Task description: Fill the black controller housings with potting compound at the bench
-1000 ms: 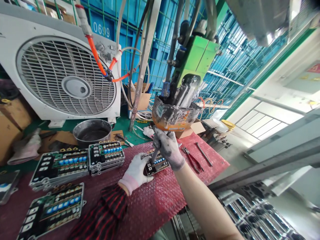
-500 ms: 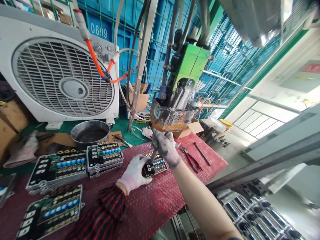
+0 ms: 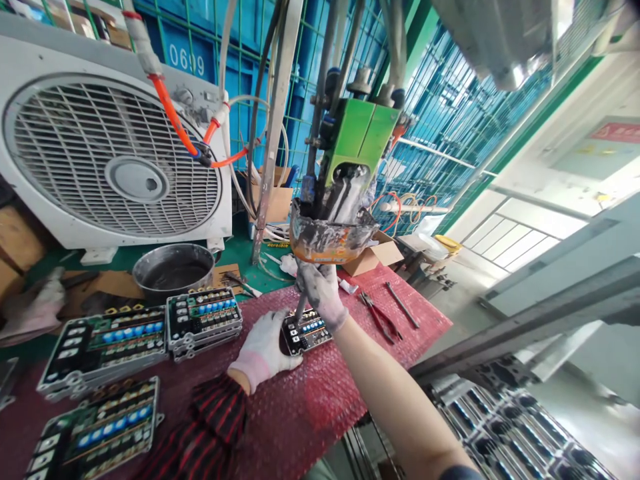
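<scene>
The work in hand looks like filling. The right hand (image 3: 320, 293), in a dirty grey glove, is closed in a fist around a thin nozzle (image 3: 300, 312) that points down at the small board (image 3: 309, 331). The left hand (image 3: 265, 347), in a white glove, lies flat and open on the near-left edge of this board and grips nothing. The small board lies on the table (image 3: 310, 407), which is covered with red bubble wrap (image 3: 400, 327). It sits directly under a smeared cup (image 3: 330, 239) that hangs below a green machine head (image 3: 357, 133).

In my judgement, the next move calls for a steady nozzle tip guided slowly over the small board, while the flat hand stops it from sliding on the soft wrap.

Right of the small board lie pliers (image 3: 379, 311). Left of it stand bigger boards (image 3: 203, 317), and further behind on that side is a metal bowl (image 3: 173, 267).

The nozzle tip is too small to see clearly, so I cannot tell if anything flows out. The right hand hides where the nozzle joins the cup — and the left fingers cover one corner of the small board.
</scene>
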Demonstrator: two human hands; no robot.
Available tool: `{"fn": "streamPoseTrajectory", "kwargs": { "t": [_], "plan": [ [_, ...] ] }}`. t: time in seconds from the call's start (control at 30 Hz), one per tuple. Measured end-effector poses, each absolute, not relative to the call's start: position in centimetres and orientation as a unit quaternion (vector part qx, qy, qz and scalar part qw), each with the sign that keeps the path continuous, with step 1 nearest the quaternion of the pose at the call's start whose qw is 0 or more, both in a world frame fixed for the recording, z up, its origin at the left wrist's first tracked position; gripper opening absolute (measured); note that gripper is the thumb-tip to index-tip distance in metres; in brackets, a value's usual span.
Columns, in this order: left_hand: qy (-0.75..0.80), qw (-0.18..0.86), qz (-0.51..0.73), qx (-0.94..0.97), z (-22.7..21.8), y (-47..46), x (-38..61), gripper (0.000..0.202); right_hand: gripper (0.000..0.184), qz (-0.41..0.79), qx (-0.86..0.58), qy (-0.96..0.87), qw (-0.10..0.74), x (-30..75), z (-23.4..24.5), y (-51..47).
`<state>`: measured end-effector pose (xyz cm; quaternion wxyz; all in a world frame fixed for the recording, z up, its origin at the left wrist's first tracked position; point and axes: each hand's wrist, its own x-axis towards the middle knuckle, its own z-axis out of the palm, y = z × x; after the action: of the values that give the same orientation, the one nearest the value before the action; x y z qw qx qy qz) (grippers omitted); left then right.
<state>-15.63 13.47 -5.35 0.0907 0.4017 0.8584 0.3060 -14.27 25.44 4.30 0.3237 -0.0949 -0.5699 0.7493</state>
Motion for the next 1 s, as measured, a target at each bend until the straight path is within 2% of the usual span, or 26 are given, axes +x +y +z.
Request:
{"fn": "streamPoseTrajectory", "kwargs": {
  "t": [0.17, 0.47, 0.73, 1.0],
  "plan": [
    [0.847, 0.097, 0.313, 0.419, -5.0, 13.3, -15.6, 0.063, 0.044, 0.729, -0.101, -0.577, 0.355, -14.0, 4.8, 25.7],
    [0.847, 0.094, 0.324, 0.411, -5.2, 13.4, -15.7, 0.06, 0.043, 0.731, -0.116, -0.579, 0.344, -13.9, 4.8, 25.9],
    [0.856, 0.086, 0.318, 0.398, -5.7, 13.5, -15.7, 0.088, 0.046, 0.713, -0.095, -0.6, 0.351, -14.0, 4.8, 26.8],
    [0.857, 0.081, 0.315, 0.4, -5.9, 13.5, -15.8, 0.094, 0.044, 0.719, -0.09, -0.599, 0.341, -13.9, 4.3, 27.3]
  ]
}}
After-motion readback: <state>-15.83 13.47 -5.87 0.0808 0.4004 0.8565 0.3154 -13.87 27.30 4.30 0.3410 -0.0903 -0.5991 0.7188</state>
